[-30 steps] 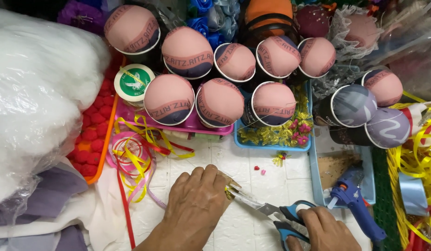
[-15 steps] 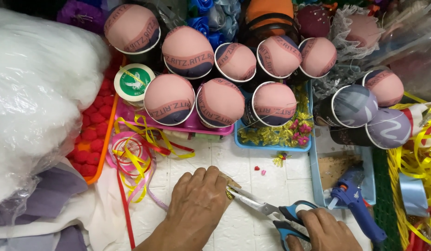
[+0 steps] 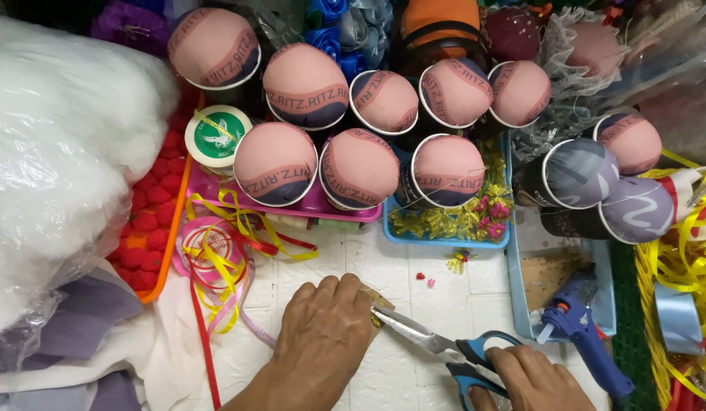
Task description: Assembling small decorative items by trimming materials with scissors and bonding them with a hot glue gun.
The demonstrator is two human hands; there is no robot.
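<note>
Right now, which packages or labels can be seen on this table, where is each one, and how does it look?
Round spool label: upper left, beside the red pompoms; green circle with a white rim.
Printed fabric bands on the stuffed balls: centre rows; dark bands over pink rounds.
Clear plastic bag of white stuffing: far left; bulky, soft.
Neither hand touches these.

Twelve fabric-covered balls (image 3: 358, 167) counted on cups along the far edge of the table (image 3: 414, 373); one pair of scissors (image 3: 444, 350); one blue glue gun (image 3: 585, 339); two hands (image 3: 322, 342).
</note>
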